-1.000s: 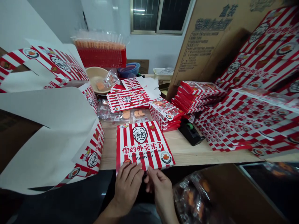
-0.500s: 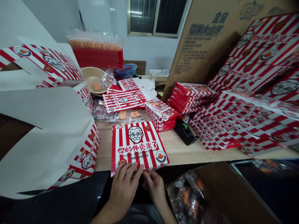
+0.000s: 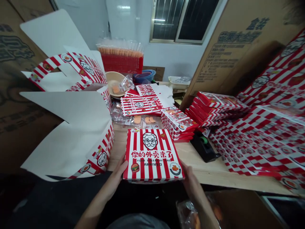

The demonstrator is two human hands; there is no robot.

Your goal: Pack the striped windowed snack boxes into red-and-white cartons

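Note:
A closed red-and-white striped takeaway box (image 3: 152, 156), printed with a cartoon head and lettering, is held between both my hands at the front edge of the wooden table. My left hand (image 3: 120, 170) grips its left side, the thumb showing near the lower left corner. Against the right side presses my right hand (image 3: 188, 176), its fingers mostly hidden by the box. Left of the box stand open striped boxes (image 3: 100, 159) with raised white flaps. Behind it lie flat striped box sheets (image 3: 140, 103) and clear packets with orange pieces (image 3: 149, 121).
A black tape dispenser (image 3: 203, 148) sits to the right, near stacked striped boxes (image 3: 178, 122) and a large stack (image 3: 259, 143). Further back are a beige bowl (image 3: 111, 79), blue bowls (image 3: 144, 76) and a leaning cardboard sheet (image 3: 219, 54). An open carton (image 3: 240, 206) with packets is below right.
My hands have gone from the front edge of the box to its two sides and now hold it. The camera view has turned left.

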